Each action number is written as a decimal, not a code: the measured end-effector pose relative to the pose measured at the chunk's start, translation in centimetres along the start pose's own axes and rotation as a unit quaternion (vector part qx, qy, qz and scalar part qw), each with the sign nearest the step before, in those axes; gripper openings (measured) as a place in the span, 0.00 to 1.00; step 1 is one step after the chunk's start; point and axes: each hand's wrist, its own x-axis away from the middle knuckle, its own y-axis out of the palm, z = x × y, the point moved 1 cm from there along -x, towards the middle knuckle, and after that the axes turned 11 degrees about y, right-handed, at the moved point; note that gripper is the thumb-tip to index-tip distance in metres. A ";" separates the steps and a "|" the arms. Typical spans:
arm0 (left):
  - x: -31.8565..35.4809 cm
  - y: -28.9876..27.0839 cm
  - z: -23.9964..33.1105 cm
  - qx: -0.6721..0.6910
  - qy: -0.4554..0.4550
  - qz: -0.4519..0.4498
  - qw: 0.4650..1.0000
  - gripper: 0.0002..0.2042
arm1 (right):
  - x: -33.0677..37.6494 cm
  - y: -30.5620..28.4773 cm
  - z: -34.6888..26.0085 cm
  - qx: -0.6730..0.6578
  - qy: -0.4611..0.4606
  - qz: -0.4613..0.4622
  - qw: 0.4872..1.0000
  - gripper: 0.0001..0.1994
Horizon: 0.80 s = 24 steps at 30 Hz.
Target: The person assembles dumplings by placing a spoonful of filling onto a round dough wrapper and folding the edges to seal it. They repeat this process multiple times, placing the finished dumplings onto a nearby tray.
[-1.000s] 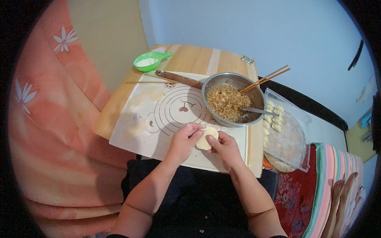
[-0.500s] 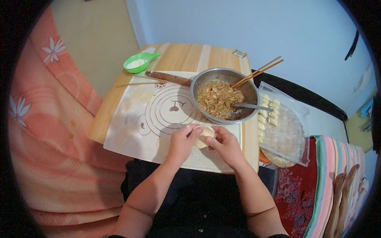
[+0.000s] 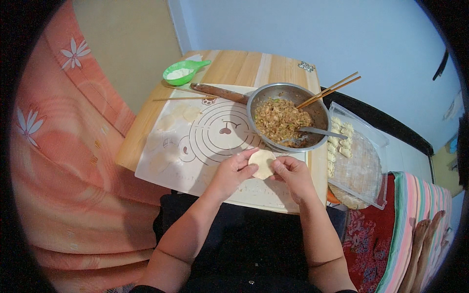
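Between my two hands, over the near edge of the printed white mat (image 3: 161, 141), is a round, flat dumpling wrapper (image 3: 262, 164). My left hand (image 3: 236, 171) pinches its left edge with the thumb on top. My right hand (image 3: 292, 176) grips the opposite edge between thumb and fingers. Just beyond stands a metal bowl (image 3: 252, 95) of minced filling (image 3: 281, 117), with a flat metal spatula (image 3: 322, 132) and a pair of chopsticks (image 3: 332, 90) leaning in it. More pale wrappers (image 3: 190, 113) lie on the mat's left part.
A rolling pin (image 3: 220, 92) rests against the bowl's left side. Behind it, a green scoop (image 3: 179, 73) holds white flour. To the right of the wooden table (image 3: 239, 63), a clear plastic tray (image 3: 383, 195) carries rows of shaped dumplings (image 3: 346, 139). Another person's legs (image 3: 422, 239) lie on a striped cloth (image 3: 405, 205).
The wrapper, tilted and partly covered by my fingers before, now faces up, spread flatter between my hands. My hands are slightly wider apart. The whole view has shifted a little.
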 end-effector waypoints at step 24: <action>1.2 3.3 -1.0 0.364 -0.054 -0.005 0.930 0.24 | 2.4 1.3 -1.5 0.019 -0.067 -0.035 0.997 0.21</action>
